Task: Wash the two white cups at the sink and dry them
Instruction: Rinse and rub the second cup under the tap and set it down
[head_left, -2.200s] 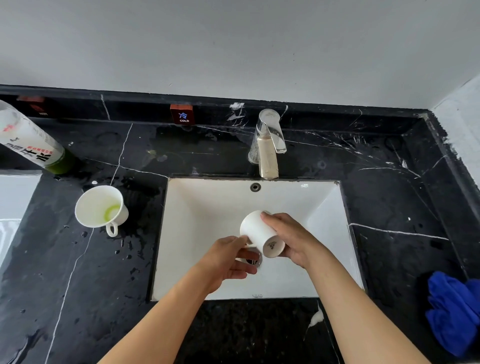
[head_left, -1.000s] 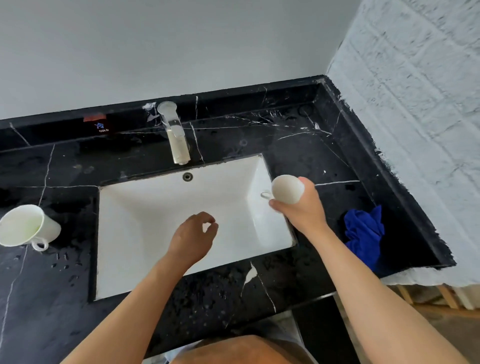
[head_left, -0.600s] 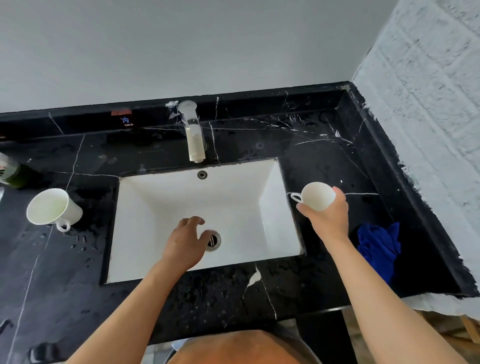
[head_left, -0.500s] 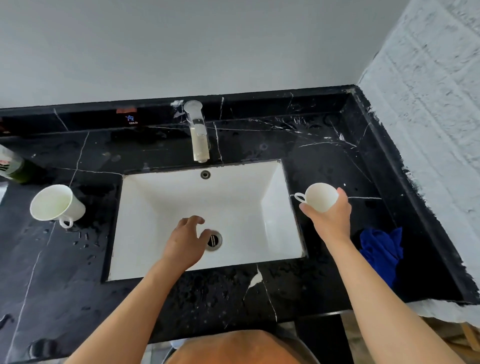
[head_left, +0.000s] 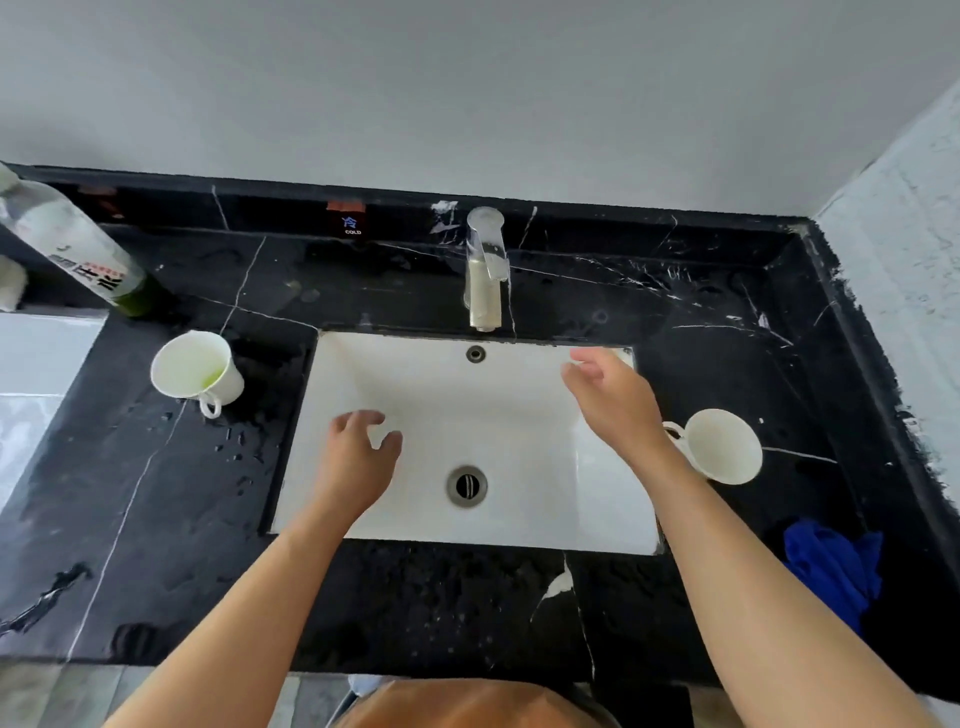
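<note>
Hands: your two hands hang over the white sink (head_left: 426, 384), both empty; left hand (head_left: 358, 457) with fingers loosely spread, right hand (head_left: 613, 400) relaxed near the back right corner.
Cups: two white cups on the black marble counter (head_left: 467, 597); left cup (head_left: 195, 371) shows a green-yellow residue inside, right cup (head_left: 722, 447) stands just beside your right forearm.
Others: one faucet (head_left: 485, 270), one blue cloth (head_left: 831, 571), one bottle (head_left: 67, 249).
</note>
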